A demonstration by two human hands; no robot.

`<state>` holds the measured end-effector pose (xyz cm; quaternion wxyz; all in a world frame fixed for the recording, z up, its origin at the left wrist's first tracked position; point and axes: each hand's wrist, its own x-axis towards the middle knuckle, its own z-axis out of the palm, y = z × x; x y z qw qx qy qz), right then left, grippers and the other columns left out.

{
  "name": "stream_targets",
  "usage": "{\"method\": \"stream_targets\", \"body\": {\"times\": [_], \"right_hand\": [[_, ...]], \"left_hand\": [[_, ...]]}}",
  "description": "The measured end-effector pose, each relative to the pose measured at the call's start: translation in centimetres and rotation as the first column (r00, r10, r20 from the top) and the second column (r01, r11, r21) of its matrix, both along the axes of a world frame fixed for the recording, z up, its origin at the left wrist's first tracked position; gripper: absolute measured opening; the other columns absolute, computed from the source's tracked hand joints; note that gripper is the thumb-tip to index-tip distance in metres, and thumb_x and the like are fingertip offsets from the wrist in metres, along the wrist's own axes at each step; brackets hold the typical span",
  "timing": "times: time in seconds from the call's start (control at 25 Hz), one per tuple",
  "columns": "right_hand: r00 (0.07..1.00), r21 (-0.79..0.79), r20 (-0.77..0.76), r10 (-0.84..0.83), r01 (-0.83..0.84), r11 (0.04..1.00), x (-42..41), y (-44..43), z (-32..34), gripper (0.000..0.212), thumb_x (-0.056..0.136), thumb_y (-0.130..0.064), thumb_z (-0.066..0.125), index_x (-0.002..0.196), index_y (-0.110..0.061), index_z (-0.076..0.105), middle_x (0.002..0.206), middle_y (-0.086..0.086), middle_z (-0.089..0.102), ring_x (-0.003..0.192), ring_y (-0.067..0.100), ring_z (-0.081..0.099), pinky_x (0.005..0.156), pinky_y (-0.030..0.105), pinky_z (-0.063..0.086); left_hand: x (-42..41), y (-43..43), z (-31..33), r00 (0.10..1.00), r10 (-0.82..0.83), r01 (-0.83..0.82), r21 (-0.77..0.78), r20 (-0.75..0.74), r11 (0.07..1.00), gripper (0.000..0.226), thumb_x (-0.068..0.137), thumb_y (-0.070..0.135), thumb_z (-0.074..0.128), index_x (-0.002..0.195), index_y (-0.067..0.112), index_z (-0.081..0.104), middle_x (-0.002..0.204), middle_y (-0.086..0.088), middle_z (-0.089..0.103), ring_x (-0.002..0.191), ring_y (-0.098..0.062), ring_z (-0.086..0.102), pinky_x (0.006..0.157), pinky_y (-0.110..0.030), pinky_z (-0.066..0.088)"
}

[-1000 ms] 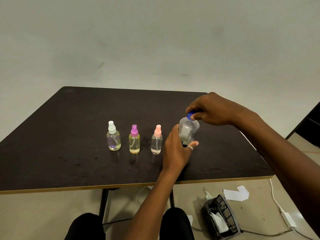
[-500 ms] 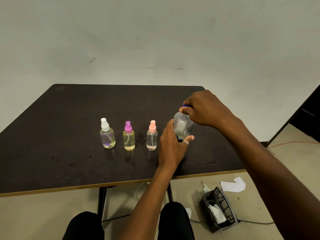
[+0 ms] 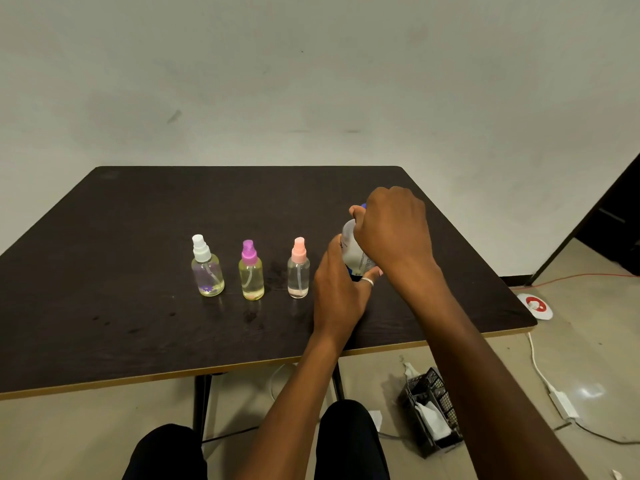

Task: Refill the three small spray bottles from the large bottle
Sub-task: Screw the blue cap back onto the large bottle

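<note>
Three small spray bottles stand in a row on the dark table (image 3: 138,237): one with a white cap (image 3: 206,266), one with a purple cap (image 3: 251,271), one with a pink cap (image 3: 298,268). Right of them is the large clear bottle (image 3: 351,249), tilted slightly. My left hand (image 3: 341,289) wraps its lower body. My right hand (image 3: 393,230) closes over its top and hides most of the blue cap (image 3: 363,205).
The table's front edge runs close to my knees. On the floor to the right sit a black mesh basket (image 3: 433,407) with paper, a white cable with adapter (image 3: 562,403) and a round white and red object (image 3: 535,305). A wall stands behind the table.
My right hand has turned over the large bottle's top, covering the blue cap more fully. The camera view has shifted. My left hand keeps its hold on the bottle.
</note>
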<state>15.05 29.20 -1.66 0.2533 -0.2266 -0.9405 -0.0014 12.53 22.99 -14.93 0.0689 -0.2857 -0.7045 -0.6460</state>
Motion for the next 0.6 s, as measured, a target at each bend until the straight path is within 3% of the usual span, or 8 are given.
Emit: {"method": "stream_targets", "body": {"times": [0.12,0.24,0.32,0.36,0.44,0.52,0.6], "right_hand": [[0.999,-0.009,-0.035,-0.031,0.031,0.999,-0.1,-0.2,-0.5,0.032,0.1,-0.035,0.05,0.091,-0.008,0.065,0.084,0.01,0.06,0.072,0.019,0.052,0.065,0.027,0.034],[0.997,-0.015,-0.041,-0.063,0.063,0.998,-0.3,-0.8,-0.9,0.03,0.1,-0.031,0.051,0.1,-0.006,0.067,0.097,0.014,0.063,0.086,0.025,0.061,0.067,0.028,0.038],[0.996,-0.017,-0.029,-0.088,0.088,0.996,-0.4,-1.1,-0.9,0.028,0.099,-0.03,0.053,0.102,-0.007,0.068,0.1,0.014,0.062,0.089,0.025,0.061,0.071,0.029,0.044],[0.995,-0.015,-0.019,-0.1,0.1,0.995,-0.4,-1.2,-0.8,0.027,0.099,-0.03,0.054,0.104,-0.008,0.068,0.101,0.014,0.062,0.09,0.025,0.061,0.073,0.03,0.047],[0.993,-0.003,-0.009,-0.118,0.118,0.993,-0.4,-1.4,-0.8,0.026,0.099,-0.029,0.053,0.105,-0.008,0.068,0.101,0.014,0.062,0.091,0.023,0.061,0.075,0.03,0.048],[0.992,0.009,-0.013,-0.129,0.13,0.992,-0.4,-1.6,-0.8,0.025,0.1,-0.028,0.052,0.106,-0.009,0.067,0.102,0.013,0.061,0.091,0.023,0.06,0.076,0.029,0.048],[0.992,0.012,-0.012,-0.123,0.123,0.992,-0.4,-1.7,-0.8,0.025,0.1,-0.028,0.052,0.107,-0.009,0.066,0.103,0.013,0.06,0.093,0.022,0.059,0.077,0.029,0.048]], "left_hand": [[-0.1,0.1,-0.3,1.0,0.004,-0.004,0.007,-0.003,1.0,0.056,0.082,0.013,0.078,0.13,0.019,0.05,0.118,0.012,0.06,0.106,0.01,0.058,0.086,-0.004,0.044],[-0.6,0.6,-1.1,0.998,0.029,-0.025,-0.089,0.052,0.996,0.048,0.087,0.01,0.07,0.131,0.01,0.051,0.116,0.009,0.059,0.102,0.01,0.056,0.089,-0.007,0.044],[-2.6,2.0,-2.0,0.966,0.034,0.023,-0.213,0.258,0.977,0.036,0.094,0.003,0.061,0.127,-0.006,0.052,0.117,-0.013,0.06,0.104,-0.008,0.057,0.097,-0.021,0.045],[-3.3,2.3,-2.6,0.929,0.009,0.085,-0.237,0.371,0.968,0.031,0.096,-0.001,0.056,0.124,-0.013,0.051,0.116,-0.024,0.059,0.107,-0.02,0.058,0.097,-0.023,0.044],[-3.8,3.0,-3.2,0.896,0.041,0.09,-0.273,0.442,0.958,0.029,0.098,-0.002,0.051,0.123,-0.018,0.05,0.114,-0.03,0.057,0.113,-0.031,0.057,0.091,-0.018,0.042],[-3.4,2.8,-3.0,0.901,0.055,0.043,-0.216,0.43,0.975,0.034,0.097,0.007,0.053,0.125,-0.012,0.05,0.116,-0.024,0.059,0.116,-0.026,0.058,0.086,-0.01,0.043],[-2.8,2.1,-2.9,0.928,0.027,0.04,-0.172,0.372,0.984,0.038,0.095,0.018,0.054,0.128,-0.001,0.049,0.119,-0.008,0.061,0.114,-0.013,0.058,0.093,-0.015,0.045]]}}
